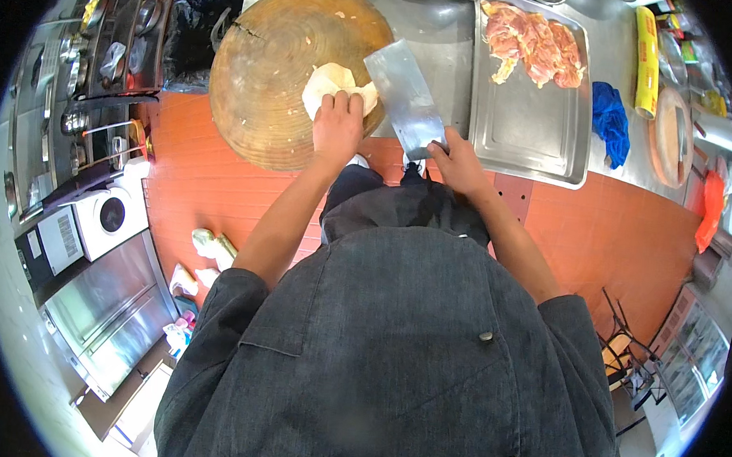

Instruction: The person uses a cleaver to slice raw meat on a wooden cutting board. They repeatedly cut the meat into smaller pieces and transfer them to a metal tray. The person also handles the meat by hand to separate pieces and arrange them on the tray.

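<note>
My right hand [459,162] grips a Chinese cleaver [404,94] by its handle. The broad steel blade points up and to the left, its far end over the right edge of a round wooden chopping block [269,68]. On that block, the fingers of my left hand [339,125] hold a crumpled cream-coloured cloth [331,81], partly hidden under them. The cloth's right corner reaches close to the blade; I cannot tell whether they touch. Small pale scraps dot the wood, and a crack runs in from the block's upper left.
A steel tray [526,125] on the steel table [436,21] holds raw meat [531,41] at its far end. Right of it lie a blue cloth [610,123], a yellow roll [646,63] and a round board with a knife [669,137]. A black plastic bag [199,40] stands left of the block.
</note>
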Demonstrator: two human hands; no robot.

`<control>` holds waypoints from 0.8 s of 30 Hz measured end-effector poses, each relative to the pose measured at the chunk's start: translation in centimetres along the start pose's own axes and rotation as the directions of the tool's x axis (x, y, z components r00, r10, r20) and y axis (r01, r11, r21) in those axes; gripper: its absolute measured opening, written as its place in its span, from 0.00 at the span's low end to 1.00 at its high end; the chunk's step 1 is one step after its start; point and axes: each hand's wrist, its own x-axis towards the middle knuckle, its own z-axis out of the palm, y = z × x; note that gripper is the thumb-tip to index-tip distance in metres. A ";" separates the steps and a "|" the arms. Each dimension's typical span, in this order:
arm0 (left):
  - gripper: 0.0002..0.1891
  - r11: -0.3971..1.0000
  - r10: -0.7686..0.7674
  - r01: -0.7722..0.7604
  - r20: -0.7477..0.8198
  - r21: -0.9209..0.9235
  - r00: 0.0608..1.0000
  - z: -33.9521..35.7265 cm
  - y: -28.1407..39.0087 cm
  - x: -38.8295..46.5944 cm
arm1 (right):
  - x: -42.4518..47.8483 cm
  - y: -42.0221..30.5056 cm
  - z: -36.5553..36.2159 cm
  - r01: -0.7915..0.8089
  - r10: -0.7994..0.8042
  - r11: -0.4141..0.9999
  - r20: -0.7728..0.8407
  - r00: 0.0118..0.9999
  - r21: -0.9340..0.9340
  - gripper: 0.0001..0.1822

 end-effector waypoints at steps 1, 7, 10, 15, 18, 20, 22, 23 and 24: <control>0.20 1.000 0.006 -0.006 0.007 -0.029 1.000 0.1 -0.3 0.3 | 0.1 -0.2 0.1 0.003 -0.003 1.000 -0.002 1.000 -0.017 0.17; 0.12 0.999 -0.016 0.016 0.008 -0.042 1.000 2.0 0.2 2.2 | 0.3 -1.5 0.3 -0.003 0.003 0.999 0.003 1.000 -0.054 0.17; 0.10 0.996 -0.078 0.078 0.017 -0.040 0.997 2.9 0.1 3.7 | 0.7 -2.0 0.5 -0.019 0.018 0.999 -0.009 1.000 -0.042 0.17; 0.11 0.966 -0.176 0.213 0.230 -0.148 0.957 1.2 -1.9 4.0 | 0.4 -2.2 0.7 -0.025 0.025 0.997 0.000 1.000 -0.079 0.17; 0.12 0.967 -0.140 0.165 0.136 -0.192 0.981 0.4 -1.9 3.1 | 0.6 -1.9 0.9 -0.009 0.008 0.998 -0.015 1.000 -0.065 0.17; 0.13 0.979 -0.111 0.121 0.070 -0.163 0.991 -0.1 -1.3 2.2 | 0.7 -1.6 1.1 -0.008 0.006 0.999 -0.026 1.000 -0.050 0.17; 0.14 0.992 -0.090 0.093 0.034 -0.091 0.995 -2.0 0.7 1.9 | 0.7 -1.2 1.1 -0.012 0.011 1.000 -0.025 1.000 -0.029 0.17; 0.14 0.992 -0.106 0.111 0.078 -0.059 0.991 -1.7 1.1 2.0 | 0.6 -0.9 1.1 -0.021 0.020 1.000 -0.032 0.999 -0.016 0.17; 0.15 0.991 -0.126 0.130 0.121 -0.026 0.985 -1.1 1.2 2.0 | 0.4 -0.6 1.3 -0.028 0.027 1.000 -0.038 0.999 -0.003 0.17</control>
